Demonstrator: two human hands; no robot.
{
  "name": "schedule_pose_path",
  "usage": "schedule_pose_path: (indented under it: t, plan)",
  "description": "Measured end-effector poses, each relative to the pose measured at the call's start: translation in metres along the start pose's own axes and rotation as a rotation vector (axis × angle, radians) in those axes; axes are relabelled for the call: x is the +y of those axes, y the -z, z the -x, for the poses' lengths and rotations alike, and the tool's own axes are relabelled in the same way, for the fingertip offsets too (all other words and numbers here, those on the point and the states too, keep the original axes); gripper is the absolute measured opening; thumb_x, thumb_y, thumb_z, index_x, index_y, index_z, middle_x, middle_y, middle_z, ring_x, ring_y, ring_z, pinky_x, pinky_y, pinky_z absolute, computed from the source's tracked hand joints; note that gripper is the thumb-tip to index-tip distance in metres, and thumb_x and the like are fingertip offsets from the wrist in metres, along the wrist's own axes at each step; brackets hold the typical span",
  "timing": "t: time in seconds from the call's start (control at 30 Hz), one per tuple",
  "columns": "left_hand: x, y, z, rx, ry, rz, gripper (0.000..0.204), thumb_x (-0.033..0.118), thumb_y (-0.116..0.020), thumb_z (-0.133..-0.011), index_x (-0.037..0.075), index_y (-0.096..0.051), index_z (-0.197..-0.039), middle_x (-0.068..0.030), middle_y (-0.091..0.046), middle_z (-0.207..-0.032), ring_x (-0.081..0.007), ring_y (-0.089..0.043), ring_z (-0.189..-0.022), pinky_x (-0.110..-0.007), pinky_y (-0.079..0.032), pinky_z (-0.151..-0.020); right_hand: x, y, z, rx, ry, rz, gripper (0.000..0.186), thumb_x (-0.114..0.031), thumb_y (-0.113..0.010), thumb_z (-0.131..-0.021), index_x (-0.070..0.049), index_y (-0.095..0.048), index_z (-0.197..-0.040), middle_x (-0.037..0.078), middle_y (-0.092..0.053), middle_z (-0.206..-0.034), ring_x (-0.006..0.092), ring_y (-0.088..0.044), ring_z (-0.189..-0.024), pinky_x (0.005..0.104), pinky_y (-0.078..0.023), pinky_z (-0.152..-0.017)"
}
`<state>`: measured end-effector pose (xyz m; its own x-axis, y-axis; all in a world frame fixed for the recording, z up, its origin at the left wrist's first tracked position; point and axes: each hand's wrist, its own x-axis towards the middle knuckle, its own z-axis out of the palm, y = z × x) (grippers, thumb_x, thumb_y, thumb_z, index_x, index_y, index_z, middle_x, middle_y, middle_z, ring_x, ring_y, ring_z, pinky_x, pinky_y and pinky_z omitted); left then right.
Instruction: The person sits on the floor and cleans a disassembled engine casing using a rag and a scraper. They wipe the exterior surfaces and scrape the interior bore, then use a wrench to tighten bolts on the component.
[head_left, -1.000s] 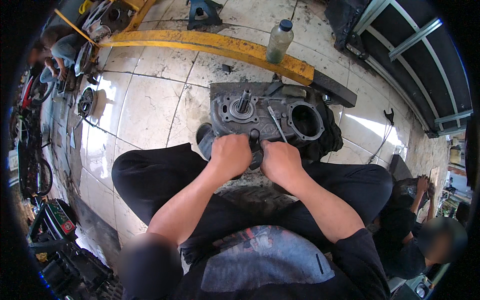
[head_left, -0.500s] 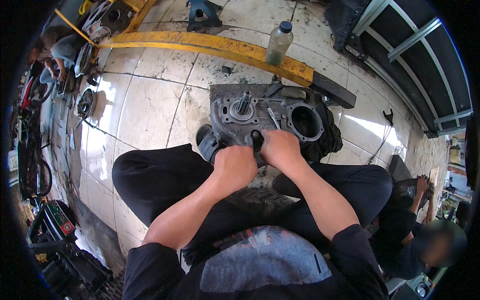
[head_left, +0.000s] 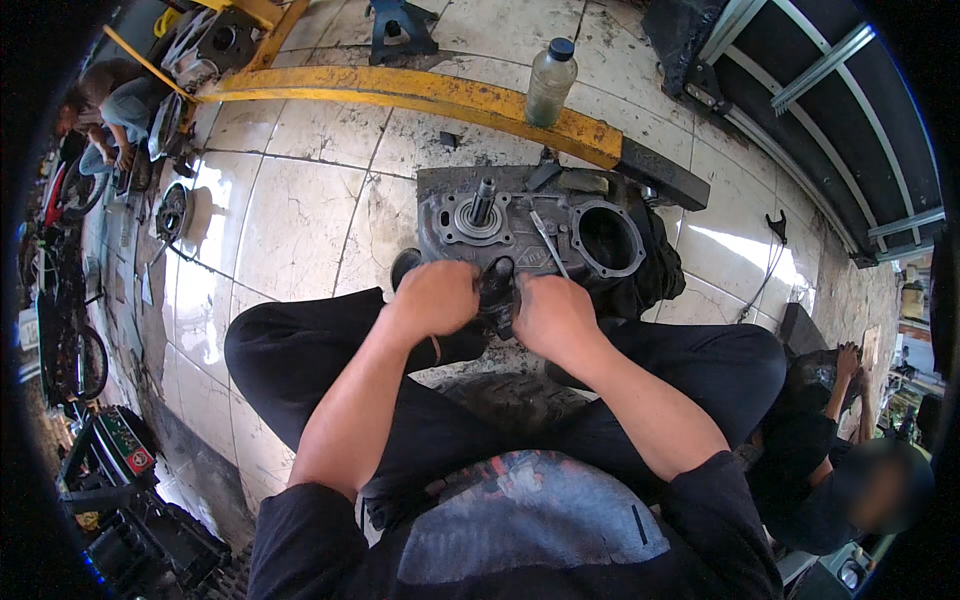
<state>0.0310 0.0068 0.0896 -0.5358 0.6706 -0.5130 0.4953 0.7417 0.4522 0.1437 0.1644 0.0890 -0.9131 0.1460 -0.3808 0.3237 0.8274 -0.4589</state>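
Tiled floor (head_left: pixel 300 190) surrounded casing (head_left: pixel 527 262); likely heavy, rigid; flange (head_left: pixel 611 273) seemed best hold; left hand (head_left: pixel 435 298), right hand (head_left: pixel 555 314) curled, grasp couldn't be told

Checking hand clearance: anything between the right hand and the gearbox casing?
Nothing visible. The right hand is at the near edge of the gearbox casing. A thin silver rod lies on top, running toward the knuckles; contact under the fingers is hidden.

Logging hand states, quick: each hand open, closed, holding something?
Left hand: curled by the dark metal housing; grip hidden, cannot tell.
Right hand: curled beside it too; grip hidden, cannot tell.
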Motion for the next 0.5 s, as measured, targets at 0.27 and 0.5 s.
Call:
schedule_pose_path:
  t: [0.27,0.5]
  plan:
    - [0.0,0.001,0.006,-0.113,-0.015,-0.065,0.024,0.016,-0.058,-0.087,0.004,-0.072,-0.103,-0.0259,-0.072,-0.097,-0.0463,-0.068,-0.096,-0.055,-0.053,-0.086,0.004,-0.006,-0.012,0.025,-0.01,-0.034,0.02,-0.013,-0.067,-0.077,0.002,-0.07,-0.089,0.026,-0.071,-0.084,0.0446,-0.071,-0.082,0.0524,-0.058,-0.076]
    - [0.019,0.01,-0.006,-0.06,-0.007,-0.192,0.029,0.011,-0.056,-0.085,0.005,-0.074,-0.107,-0.0237,-0.073,-0.102,-0.0425,-0.069,-0.102,-0.053,-0.053,-0.09,-0.004,-0.011,-0.006,-0.024,-0.006,-0.058,0.016,-0.013,-0.067,-0.077,0.003,-0.07,-0.081,0.025,-0.072,-0.081,0.0427,-0.073,-0.079,0.05,-0.059,-0.074]
